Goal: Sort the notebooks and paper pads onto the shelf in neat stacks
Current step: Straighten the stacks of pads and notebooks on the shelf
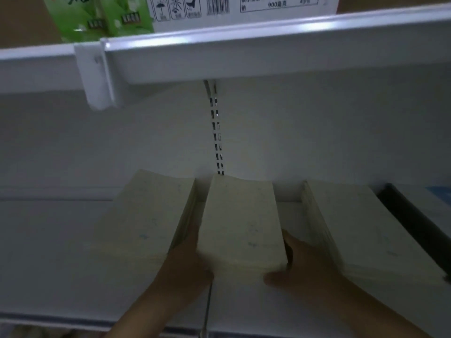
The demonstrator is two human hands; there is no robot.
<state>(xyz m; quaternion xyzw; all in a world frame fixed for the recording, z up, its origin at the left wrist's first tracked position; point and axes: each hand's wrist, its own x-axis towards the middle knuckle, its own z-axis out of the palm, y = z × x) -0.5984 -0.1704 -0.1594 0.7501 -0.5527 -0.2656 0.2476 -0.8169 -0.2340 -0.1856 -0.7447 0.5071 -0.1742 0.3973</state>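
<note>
Three stacks of pale cream paper pads stand side by side on the white shelf (61,240). The middle stack (240,220) is held between both my hands. My left hand (185,262) grips its left side, with the fingers tucked into the gap beside the left stack (144,215). My right hand (302,262) grips its right side, thumb at the front lower corner. The right stack (358,228) stands apart from my right hand, angled slightly.
A black notebook or pad (412,220) lies at the far right of the shelf. An upper white shelf (244,52) overhangs, carrying green packages (97,18) and a white carton (244,8). A slotted upright (217,128) runs down the back wall.
</note>
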